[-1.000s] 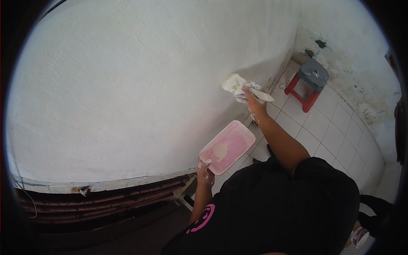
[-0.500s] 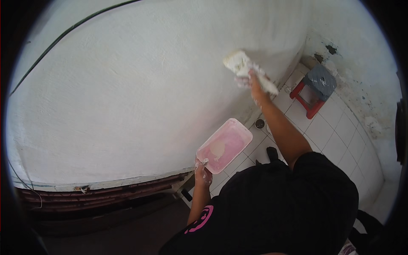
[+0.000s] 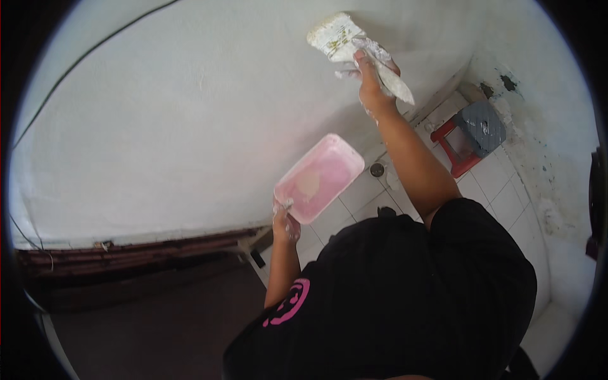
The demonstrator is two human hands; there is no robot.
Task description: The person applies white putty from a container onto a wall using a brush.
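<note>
My right hand (image 3: pixel 372 71) is closed round the handle of a wide paintbrush (image 3: pixel 335 38) caked with white paint. Its bristles are at the pale wall (image 3: pixel 190 120); whether they touch it I cannot tell. White smears cover my fingers and wrist. Lower down, my left hand (image 3: pixel 285 221) grips the near corner of a shallow pink tray (image 3: pixel 342 158) with a whitish rim. A pale patch of paint (image 3: pixel 308 184) lies in the tray, which I hold out in front of the wall.
A stool with a grey top (image 3: pixel 482 126) and red legs stands on the white tiled floor (image 3: pixel 484 183) at right. A small round container of dark stuff (image 3: pixel 377 170) sits by the wall foot. A dark cable (image 3: pixel 95 47) crosses the wall. A dark brown surface (image 3: pixel 158 304) lies lower left.
My right hand has carried the brush upward and slightly left along the wall. The tray in my left hand now appears higher and a little left; the whole view has shifted too.
</note>
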